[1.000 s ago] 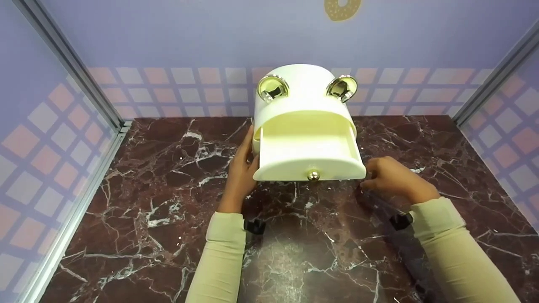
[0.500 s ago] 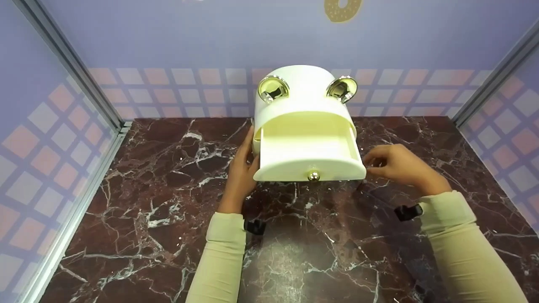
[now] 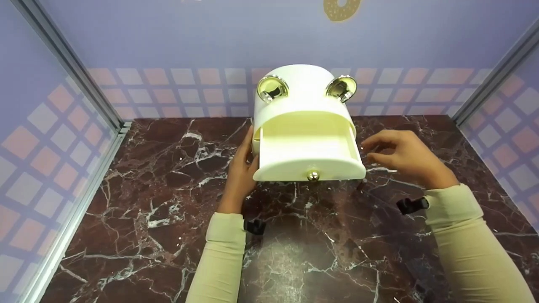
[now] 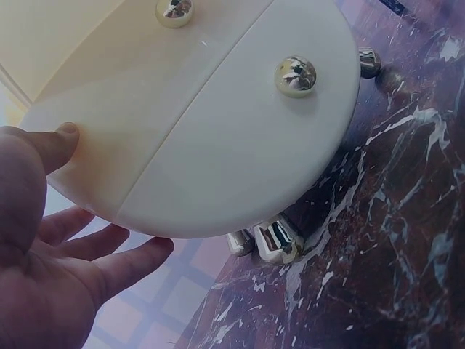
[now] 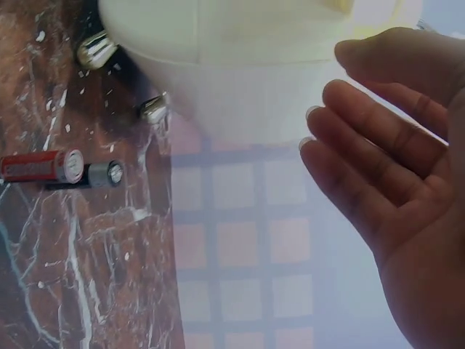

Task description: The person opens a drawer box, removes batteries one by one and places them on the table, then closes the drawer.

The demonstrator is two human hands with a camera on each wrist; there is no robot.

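A white rounded drawer box (image 3: 304, 86) with two gold ears stands at the back of the table, its upper drawer (image 3: 290, 169) pulled out with nothing inside. A shiny knob (image 3: 313, 175) sits on the drawer front. My left hand (image 3: 241, 172) rests along the box's left side, fingers extended; in the left wrist view, the thumb (image 4: 62, 144) lies at the drawer front's edge. The closed lower drawer (image 4: 225, 153) shows below it. My right hand (image 3: 406, 153) hovers right of the box, fingers loosely bent and holding nothing.
A red battery (image 5: 40, 166) and a black-and-silver battery (image 5: 107, 174) lie on the marbled table (image 3: 160, 252) near the box in the right wrist view. Metallic feet (image 4: 276, 241) raise the box. A tiled-pattern wall (image 3: 210, 90) closes off the back.
My right hand has risen away from the drawer front's lower right corner and moved back and slightly right, its fingers loosening. The left hand and box have stayed put.
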